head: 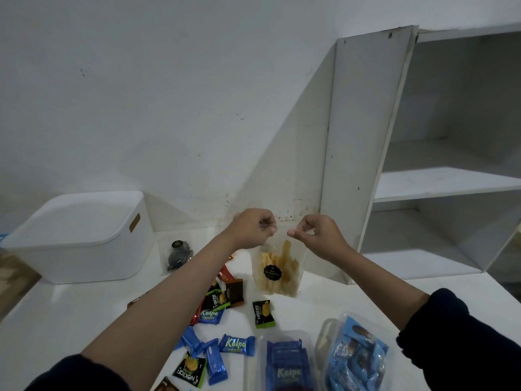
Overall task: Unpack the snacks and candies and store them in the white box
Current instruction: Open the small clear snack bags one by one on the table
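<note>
Well, from the head camera I am seeing only part of the scene: the two clear tubs at the bottom edge are being cut off, and the small print on the black sticker is too blurred to read. The left tub is holding dark blue bars, the right tub light blue packets. The white box is sitting at the far left of the table with its lid on, so its inside is hidden from me. A dark pouch is lying just beside it. Loose wrapped candies are lying scattered between the forearms. Both arms are reaching forward, holding the clear snack bag upright above the table, yellow sticks showing inside. The left hand is pinching the bag's top left corner, and the right hand is pinching the top right, fingers curled on the plastic.
</note>
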`<act>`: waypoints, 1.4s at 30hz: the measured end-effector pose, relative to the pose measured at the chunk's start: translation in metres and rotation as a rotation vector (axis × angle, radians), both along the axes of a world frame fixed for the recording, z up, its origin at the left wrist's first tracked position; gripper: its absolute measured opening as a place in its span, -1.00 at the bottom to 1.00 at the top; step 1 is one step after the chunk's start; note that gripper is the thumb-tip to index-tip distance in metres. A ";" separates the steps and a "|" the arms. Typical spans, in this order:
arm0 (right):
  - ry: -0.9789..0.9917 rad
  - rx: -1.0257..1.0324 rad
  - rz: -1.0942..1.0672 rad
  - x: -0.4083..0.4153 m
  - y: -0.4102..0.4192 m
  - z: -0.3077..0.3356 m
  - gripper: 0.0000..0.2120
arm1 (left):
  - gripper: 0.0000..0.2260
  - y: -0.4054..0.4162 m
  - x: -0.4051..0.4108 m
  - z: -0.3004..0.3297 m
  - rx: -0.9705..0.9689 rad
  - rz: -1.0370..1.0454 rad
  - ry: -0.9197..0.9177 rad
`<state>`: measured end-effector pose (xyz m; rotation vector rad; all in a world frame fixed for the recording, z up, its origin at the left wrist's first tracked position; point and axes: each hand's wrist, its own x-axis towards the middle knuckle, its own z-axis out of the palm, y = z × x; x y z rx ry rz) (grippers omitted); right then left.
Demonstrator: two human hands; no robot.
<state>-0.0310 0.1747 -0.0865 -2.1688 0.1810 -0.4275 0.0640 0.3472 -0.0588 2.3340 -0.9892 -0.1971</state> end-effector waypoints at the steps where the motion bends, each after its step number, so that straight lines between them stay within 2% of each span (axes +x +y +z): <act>1: 0.001 0.024 -0.002 -0.001 0.000 0.000 -0.75 | -0.89 0.001 0.001 0.000 -0.004 0.001 0.010; 9: 0.051 0.034 0.005 0.005 -0.005 -0.007 -0.81 | -0.94 0.004 0.002 -0.003 -0.036 0.004 0.051; 15: 0.010 0.170 -0.087 0.003 -0.004 -0.006 -0.72 | -0.91 0.007 0.005 -0.006 -0.055 0.012 0.053; 20: 0.003 0.151 -0.090 0.001 -0.005 -0.008 -0.68 | -0.84 0.006 0.008 -0.012 -0.058 0.006 0.058; 25: 0.001 0.157 -0.115 -0.002 -0.004 -0.010 -0.68 | -0.95 0.007 0.012 -0.012 -0.129 0.003 0.135; 30: 0.070 -0.043 -0.007 -0.008 -0.007 -0.012 -0.72 | -0.76 0.013 0.016 -0.015 -0.148 0.020 0.225; 33: 0.092 -0.121 0.083 -0.011 -0.005 -0.010 -0.72 | -0.72 0.015 0.013 -0.015 -0.179 0.007 0.262; 36: 0.128 -0.136 0.156 -0.009 0.002 -0.005 -0.77 | -0.71 0.015 0.008 -0.017 -0.208 -0.006 0.319; 39: 0.184 -0.120 0.188 -0.007 0.010 -0.005 -0.94 | -0.69 0.015 0.002 -0.022 -0.226 0.006 0.347; 42: 0.214 -0.022 0.124 -0.007 0.016 -0.008 -0.94 | -0.55 0.014 -0.004 -0.031 -0.248 0.154 0.194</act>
